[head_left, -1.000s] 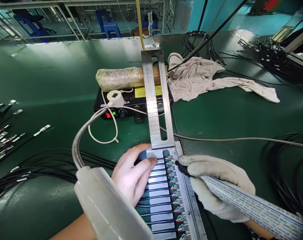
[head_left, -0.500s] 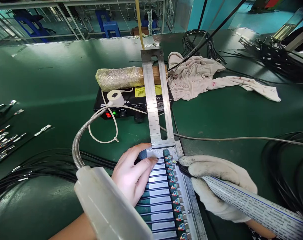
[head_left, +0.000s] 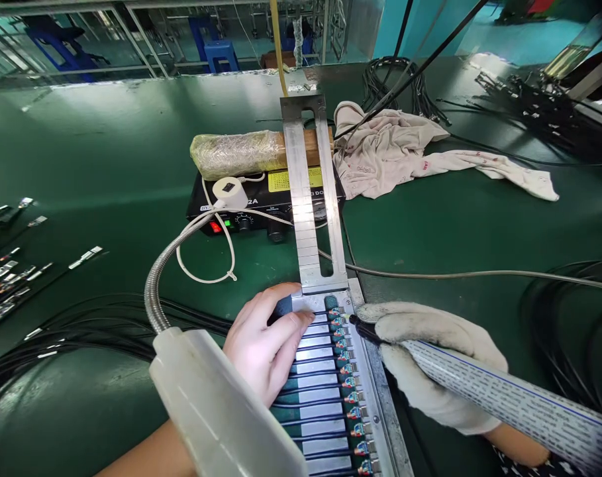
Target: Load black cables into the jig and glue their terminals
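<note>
My bare left hand (head_left: 263,348) lies on the metal jig (head_left: 330,411), fingers curled over its upper left edge and the black cables clamped in it. A row of several small connectors (head_left: 348,384) runs down the jig's right side. My right hand (head_left: 430,361), in a dirty white glove, is closed round a long printed syringe barrel (head_left: 504,404). Its dark tip (head_left: 354,320) touches near the top connectors. A slotted metal bar (head_left: 310,199) stretches away from the jig's top end.
A white lamp head on a gooseneck (head_left: 216,404) covers my left forearm. Behind the jig sit a black controller box (head_left: 261,205), a plastic-wrapped block (head_left: 236,154) and a crumpled cloth (head_left: 395,156). Black cable bundles (head_left: 82,331) lie left and right; loose connectors (head_left: 7,271) at far left.
The syringe tip and my right hand have shifted slightly up the connector row. My left hand stays on the jig.
</note>
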### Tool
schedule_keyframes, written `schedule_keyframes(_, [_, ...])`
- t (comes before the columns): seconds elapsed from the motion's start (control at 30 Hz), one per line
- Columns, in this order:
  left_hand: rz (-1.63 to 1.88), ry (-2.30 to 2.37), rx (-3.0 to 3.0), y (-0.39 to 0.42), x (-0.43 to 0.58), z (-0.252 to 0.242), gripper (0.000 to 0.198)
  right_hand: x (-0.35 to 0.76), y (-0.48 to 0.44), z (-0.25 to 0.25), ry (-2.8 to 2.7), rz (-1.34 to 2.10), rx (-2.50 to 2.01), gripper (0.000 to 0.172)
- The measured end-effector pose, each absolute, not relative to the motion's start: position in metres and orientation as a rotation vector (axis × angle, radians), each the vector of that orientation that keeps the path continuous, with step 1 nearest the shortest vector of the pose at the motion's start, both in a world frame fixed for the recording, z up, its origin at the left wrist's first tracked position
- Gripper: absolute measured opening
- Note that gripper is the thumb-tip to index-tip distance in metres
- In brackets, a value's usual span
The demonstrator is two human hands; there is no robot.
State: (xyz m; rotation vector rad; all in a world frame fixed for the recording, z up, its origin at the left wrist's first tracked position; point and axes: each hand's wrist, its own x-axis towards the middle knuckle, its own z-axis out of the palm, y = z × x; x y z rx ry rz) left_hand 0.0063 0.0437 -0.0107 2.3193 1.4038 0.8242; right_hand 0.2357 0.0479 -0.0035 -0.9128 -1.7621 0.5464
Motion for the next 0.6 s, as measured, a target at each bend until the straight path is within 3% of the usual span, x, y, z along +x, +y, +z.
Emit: schedule_keyframes(0.6, [0.834,1.396,2.313,0.044,0.007,-0.01,0.018,0.242,0.041,0.008,-1.792,0.522,-0.924,0.024])
